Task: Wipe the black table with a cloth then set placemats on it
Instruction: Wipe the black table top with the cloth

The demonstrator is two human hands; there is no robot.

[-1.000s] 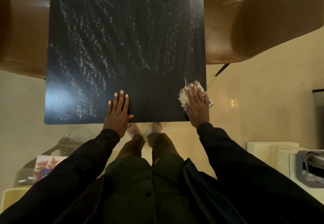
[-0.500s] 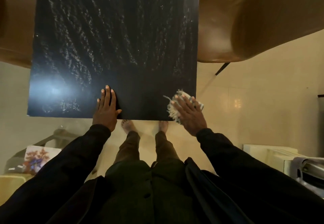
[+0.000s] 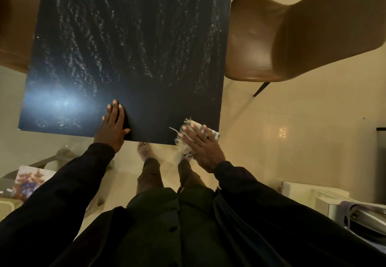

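Both hands flat: left hand (image 3: 112,125) on black table (image 3: 133,47), right hand (image 3: 201,144) on cloth (image 3: 188,139).

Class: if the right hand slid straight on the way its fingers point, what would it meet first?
Likely only bare black table: the right hand, flat on the cloth, points diagonally forward-left, its line seeming to pass clear of the left hand.
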